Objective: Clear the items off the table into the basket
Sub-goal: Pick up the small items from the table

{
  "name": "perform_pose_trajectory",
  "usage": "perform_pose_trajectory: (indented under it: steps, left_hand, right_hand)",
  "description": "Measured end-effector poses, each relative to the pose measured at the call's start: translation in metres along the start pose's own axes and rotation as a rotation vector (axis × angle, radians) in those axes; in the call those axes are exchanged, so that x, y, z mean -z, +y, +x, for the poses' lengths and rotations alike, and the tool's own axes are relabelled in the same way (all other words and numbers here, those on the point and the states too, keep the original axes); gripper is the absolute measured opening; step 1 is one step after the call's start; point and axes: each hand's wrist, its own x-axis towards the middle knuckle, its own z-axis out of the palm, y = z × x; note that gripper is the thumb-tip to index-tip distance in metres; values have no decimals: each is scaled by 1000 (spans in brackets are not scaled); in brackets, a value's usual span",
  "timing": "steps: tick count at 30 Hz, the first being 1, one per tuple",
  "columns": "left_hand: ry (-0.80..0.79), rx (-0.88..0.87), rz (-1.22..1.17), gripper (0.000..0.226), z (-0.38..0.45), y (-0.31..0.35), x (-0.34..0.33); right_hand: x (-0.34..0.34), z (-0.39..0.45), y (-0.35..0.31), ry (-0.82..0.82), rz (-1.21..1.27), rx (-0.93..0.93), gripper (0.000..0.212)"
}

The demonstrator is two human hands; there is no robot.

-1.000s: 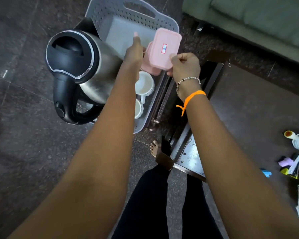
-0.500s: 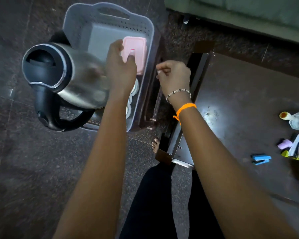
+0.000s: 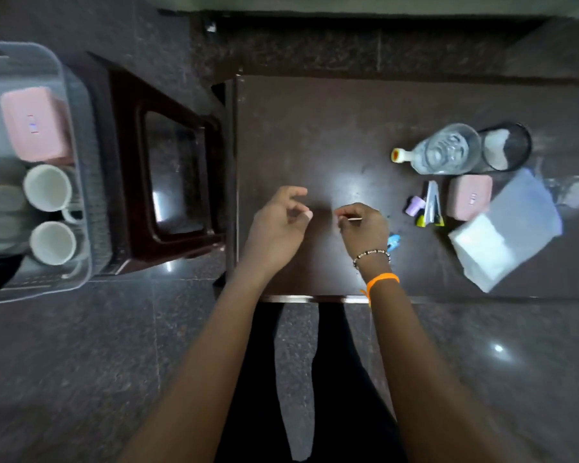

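The grey basket (image 3: 81, 195) sits at the far left and holds a pink lidded box (image 3: 34, 125) and two white cups (image 3: 47, 188). My left hand (image 3: 278, 225) and my right hand (image 3: 361, 225) hover side by side over the dark table (image 3: 315, 135), fingers loosely curled, holding nothing I can see. To their right on the table lie a clear bottle (image 3: 445, 153) on its side, a black mesh cup (image 3: 505, 147), a small pink box (image 3: 470, 197), a purple item (image 3: 415, 206), a stapler (image 3: 432, 203) and a white tissue pack (image 3: 505, 235). A blue item (image 3: 394, 242) peeks out behind my right wrist.
A dark brown plastic stool (image 3: 168, 182) stands between the basket and the table's left edge. My legs are against the table's near edge (image 3: 315, 298). Polished stone floor surrounds everything. A green sofa edge runs along the top.
The pink box has been let go and now lies in the basket. Both hands have moved right, from the basket to over the table, and the view has swung right with them.
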Motion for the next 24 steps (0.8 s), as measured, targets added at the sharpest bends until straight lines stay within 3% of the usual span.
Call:
perform_pose_trajectory:
  steps: [7,12,17,24]
  left_hand:
    - [-302,-85,302,32,21,19,-119]
    - [-551,-32,693,45,32,5,-187]
    - [-572,-29,931,46,33,-3,-221]
    - [-461,-87,863,45,40,-1,-226]
  right_hand:
    - [70,46,82,139,-82,-111,22]
    - [87,67,111,-18,-160,-163,29]
    - [88,76,121,-21,-335,-113,37]
    - [88,90,128,-40,-467,-93,39]
